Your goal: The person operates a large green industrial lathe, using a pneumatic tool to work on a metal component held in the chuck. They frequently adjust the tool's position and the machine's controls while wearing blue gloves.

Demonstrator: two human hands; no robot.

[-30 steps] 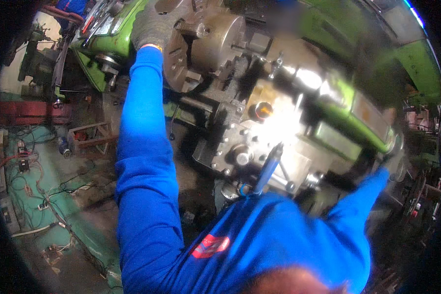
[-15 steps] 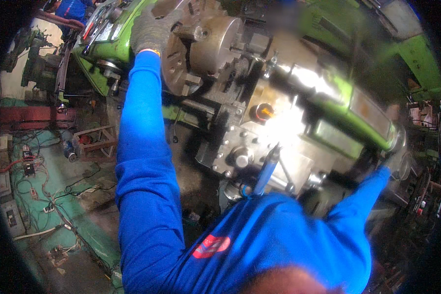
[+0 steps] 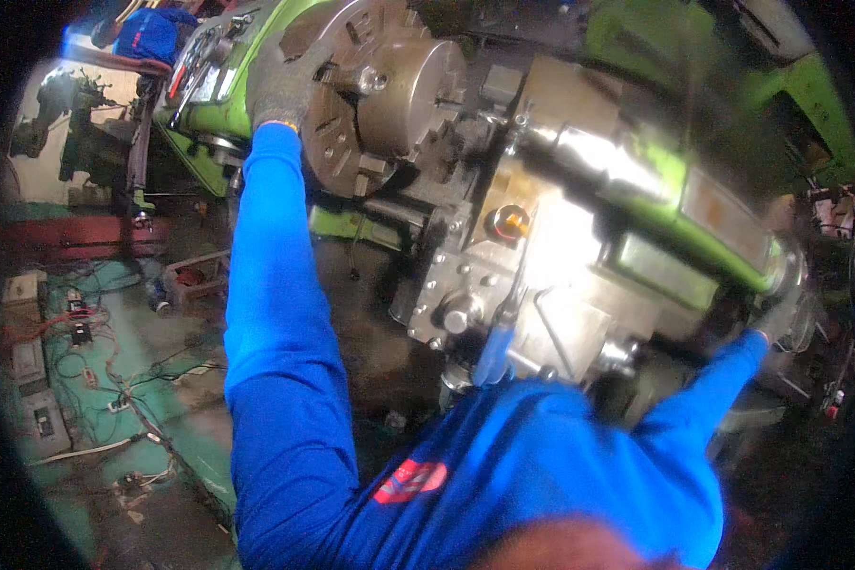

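Note:
A large lathe stands before me. My left hand (image 3: 287, 84), in a grey work glove, is wrapped over the left rim of its big slotted chuck (image 3: 328, 147). A round steel workpiece (image 3: 413, 95) sits against the chuck's face, beside a jaw. Far to the right, my gloved right hand (image 3: 779, 309) closes on a shiny handwheel (image 3: 796, 275) at the end of the green tailstock (image 3: 708, 214); its fingers are partly blurred. Between my arms lies the carriage (image 3: 470, 285) with bolts and a lever (image 3: 556, 332). A blue-handled tool (image 3: 496, 353) stands near my chest.
At the upper left, a person in blue (image 3: 147, 36) is by another machine. Tools rest on the green headstock (image 3: 209, 114). Cables and switch boxes (image 3: 52, 423) lie on the green floor at left, near a wooden frame (image 3: 199, 275).
The view has shifted slightly, so the chuck and my left hand appear lower. Both hands remain at the chuck and handwheel. More of the other person shows.

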